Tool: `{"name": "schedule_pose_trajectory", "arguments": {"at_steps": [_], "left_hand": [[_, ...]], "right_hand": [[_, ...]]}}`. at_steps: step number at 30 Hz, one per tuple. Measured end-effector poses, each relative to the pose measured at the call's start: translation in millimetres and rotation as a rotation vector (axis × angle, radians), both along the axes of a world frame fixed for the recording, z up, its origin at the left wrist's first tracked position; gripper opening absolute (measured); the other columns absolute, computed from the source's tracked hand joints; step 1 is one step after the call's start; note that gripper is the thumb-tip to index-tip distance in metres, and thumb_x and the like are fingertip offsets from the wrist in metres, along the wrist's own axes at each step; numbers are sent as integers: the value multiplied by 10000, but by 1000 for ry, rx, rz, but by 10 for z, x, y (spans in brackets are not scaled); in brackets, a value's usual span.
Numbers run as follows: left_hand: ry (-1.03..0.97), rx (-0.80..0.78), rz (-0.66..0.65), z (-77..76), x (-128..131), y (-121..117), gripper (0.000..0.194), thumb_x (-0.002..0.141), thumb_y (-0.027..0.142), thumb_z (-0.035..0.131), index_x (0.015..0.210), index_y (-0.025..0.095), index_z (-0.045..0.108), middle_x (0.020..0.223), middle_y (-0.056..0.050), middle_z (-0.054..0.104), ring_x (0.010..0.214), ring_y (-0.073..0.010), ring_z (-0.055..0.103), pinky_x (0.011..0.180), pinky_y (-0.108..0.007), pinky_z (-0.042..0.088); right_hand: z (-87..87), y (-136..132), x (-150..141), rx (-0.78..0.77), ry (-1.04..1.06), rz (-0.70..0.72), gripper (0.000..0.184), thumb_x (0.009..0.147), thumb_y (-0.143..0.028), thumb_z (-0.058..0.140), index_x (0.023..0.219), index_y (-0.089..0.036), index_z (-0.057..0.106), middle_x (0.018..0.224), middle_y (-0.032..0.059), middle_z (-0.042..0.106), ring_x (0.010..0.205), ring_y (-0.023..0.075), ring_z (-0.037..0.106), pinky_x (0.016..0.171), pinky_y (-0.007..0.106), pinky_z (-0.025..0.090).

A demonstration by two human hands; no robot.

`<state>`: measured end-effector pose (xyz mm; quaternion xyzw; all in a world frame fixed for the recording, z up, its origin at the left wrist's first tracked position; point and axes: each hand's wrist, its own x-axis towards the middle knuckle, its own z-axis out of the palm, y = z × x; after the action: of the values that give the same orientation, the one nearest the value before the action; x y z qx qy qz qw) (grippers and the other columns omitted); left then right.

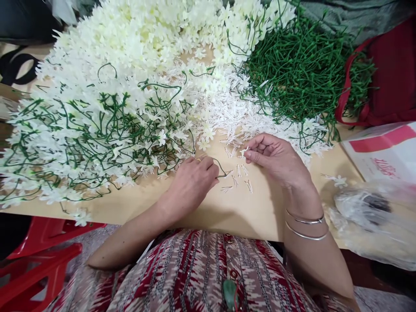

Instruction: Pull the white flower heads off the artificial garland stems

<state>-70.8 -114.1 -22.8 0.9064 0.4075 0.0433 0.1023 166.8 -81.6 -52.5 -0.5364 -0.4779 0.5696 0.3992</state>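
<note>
My left hand [196, 177] is closed, back of the hand up, near the table's front edge. From its fingers a thin green plastic stem [220, 166] curves out to the right, its tip close to some loose white stamens [238, 170] on the table. To the right, my right hand [277, 160] pinches a small white piece [244, 152] between thumb and forefinger; it looks like a stamen or small flower part, too small to tell. Beside my left hand lies a heap of white artificial flowers on green stems [107, 130].
Loose white petals [146, 30] are piled at the back. White stamens [230, 112] spread across the middle, with green stems [299, 73] heaped behind. A red bag [393, 73], a white paper bag [383, 149] and a clear plastic bag [367, 225] lie right. Red stools [42, 268] stand lower left.
</note>
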Motion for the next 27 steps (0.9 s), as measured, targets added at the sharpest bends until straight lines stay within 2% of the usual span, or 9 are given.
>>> {"name": "schedule_pose_trajectory", "arguments": {"at_steps": [4,9,11,14,18,20,23,25,27], "left_hand": [[100,-45,4,-25,20,-5,174,1020,264,625,892,151,656,866,-47,672,691,-193,586,662,-355,370],[104,-119,-26,74,15,39,226,1088,266,484,978,142,637,928,-55,675,777,-193,622,735,-351,419],[100,-143,-30,109,32,39,193,1087,244,483,1015,146,632,969,-57,683,820,-191,636,757,-343,429],[173,-158,-36,152,84,25,154,1058,165,500,995,139,638,959,-66,691,771,-187,630,688,-331,407],[239,-153,-92,167,145,59,182,992,75,511,874,124,642,805,-63,680,638,-167,571,585,-320,340],[90,-118,-85,145,157,116,163,978,101,544,849,132,640,788,-53,681,637,-150,561,597,-302,368],[-450,-97,66,91,183,231,100,972,174,602,881,165,641,843,-28,699,721,-128,602,685,-271,459],[-879,-216,180,44,223,301,96,980,256,643,918,183,632,861,-15,704,728,-107,621,681,-242,483],[-1230,-438,259,-17,278,350,182,989,362,662,946,193,609,875,-11,708,691,-87,637,628,-214,485]], "right_hand": [[6,-4,-15,-15,35,-14,155,710,-218,841,778,-266,711,687,-21,656,606,135,590,590,292,520],[-7,-4,-15,28,18,6,178,738,-269,857,795,-263,688,700,-23,647,613,132,598,589,282,528],[-15,-1,-10,39,17,15,181,742,-280,859,798,-265,687,710,-22,651,618,132,600,591,284,531],[-25,2,-7,35,27,15,176,736,-274,862,790,-264,695,706,-23,656,614,128,594,592,280,530],[-38,-1,-9,47,37,11,176,736,-279,870,789,-262,704,707,-26,659,615,121,588,601,277,530],[-40,-5,-7,53,60,-10,185,727,-287,884,792,-263,712,720,-23,667,631,123,590,605,277,527],[-25,-9,5,62,146,-48,206,714,-311,909,813,-267,733,760,-16,685,668,127,595,629,282,524],[-7,-12,15,58,214,-48,231,707,-346,923,812,-266,733,771,-16,682,671,126,588,646,290,523],[11,-18,17,42,264,-37,265,692,-389,937,794,-263,727,752,-20,667,657,125,572,644,296,513]]}}
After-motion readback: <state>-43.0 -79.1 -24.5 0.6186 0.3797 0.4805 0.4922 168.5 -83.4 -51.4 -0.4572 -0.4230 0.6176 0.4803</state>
